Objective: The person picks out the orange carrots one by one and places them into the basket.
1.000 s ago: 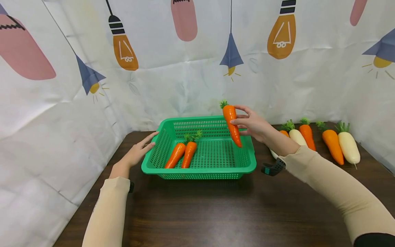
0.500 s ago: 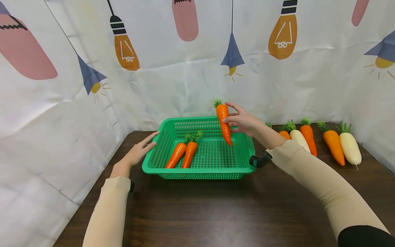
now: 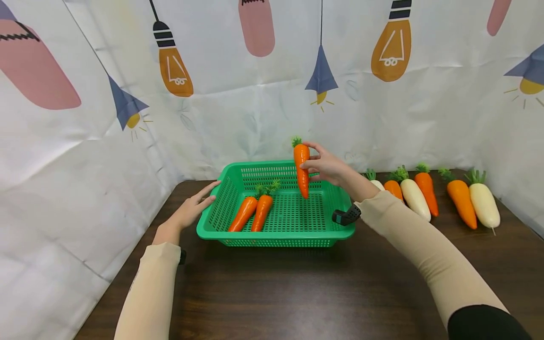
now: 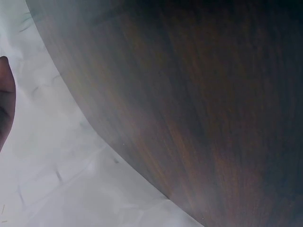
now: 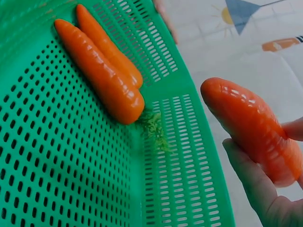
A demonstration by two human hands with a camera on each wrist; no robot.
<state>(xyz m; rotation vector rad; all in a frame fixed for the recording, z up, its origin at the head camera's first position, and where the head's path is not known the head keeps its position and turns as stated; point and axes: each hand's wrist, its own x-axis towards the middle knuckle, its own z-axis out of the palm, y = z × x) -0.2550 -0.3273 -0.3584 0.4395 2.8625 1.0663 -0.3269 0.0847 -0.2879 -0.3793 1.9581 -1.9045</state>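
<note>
In the head view my right hand (image 3: 326, 166) pinches an orange carrot (image 3: 302, 170) between thumb and fingers, its green tuft up and its tip down over the green basket (image 3: 272, 234). The right wrist view has this same carrot (image 5: 253, 127) close by, the thumb along one side. Two more carrots (image 3: 243, 215) lie side by side in the left part of the basket, tufts towards the back. My left hand (image 3: 189, 211) rests at the basket's left rim with fingers extended. Only an edge of that hand enters the left wrist view.
On the right of the dark wooden table (image 3: 272, 293) lie several vegetables: white radishes (image 3: 484, 206) and carrots (image 3: 462, 204), some partly behind my right forearm. A white patterned cloth (image 3: 263, 113) hangs behind and to the left of the table.
My right hand has carried the carrot leftwards over the basket, and the carrot hangs more upright. More of the vegetables at the right show from behind the forearm. The left hand stays put.
</note>
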